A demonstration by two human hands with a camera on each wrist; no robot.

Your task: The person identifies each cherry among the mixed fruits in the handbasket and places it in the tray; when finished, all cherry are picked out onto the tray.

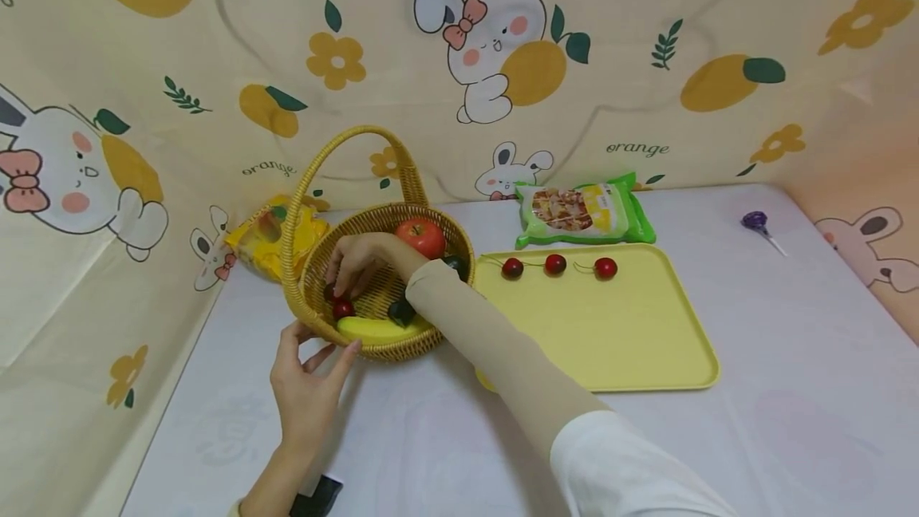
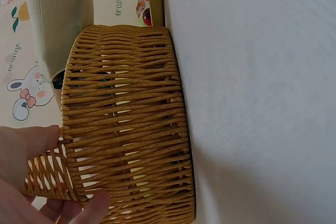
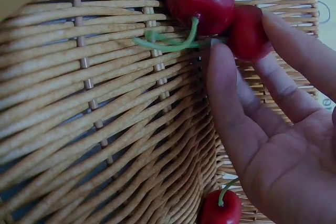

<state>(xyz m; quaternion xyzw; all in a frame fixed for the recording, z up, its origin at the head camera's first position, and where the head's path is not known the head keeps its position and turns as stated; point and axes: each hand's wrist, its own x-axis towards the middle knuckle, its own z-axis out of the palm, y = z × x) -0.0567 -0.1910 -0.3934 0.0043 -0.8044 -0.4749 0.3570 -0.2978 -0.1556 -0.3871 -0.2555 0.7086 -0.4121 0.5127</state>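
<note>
My right hand reaches down into a wicker basket with a tall handle. In the right wrist view its thumb and finger pinch a red cherry with a green stem. Another cherry lies right beside it, and one more cherry sits lower against the weave. My left hand grips the near left rim at the handle's foot, thumb outside. Also in the basket are a banana, a round red fruit and a dark green piece, partly covered by the right arm.
Right of the basket lies a yellow tray bearing three cherries along its far edge. Behind it rests a green snack bag. A yellow bag stands behind the basket's left side. A purple lollipop lies far right.
</note>
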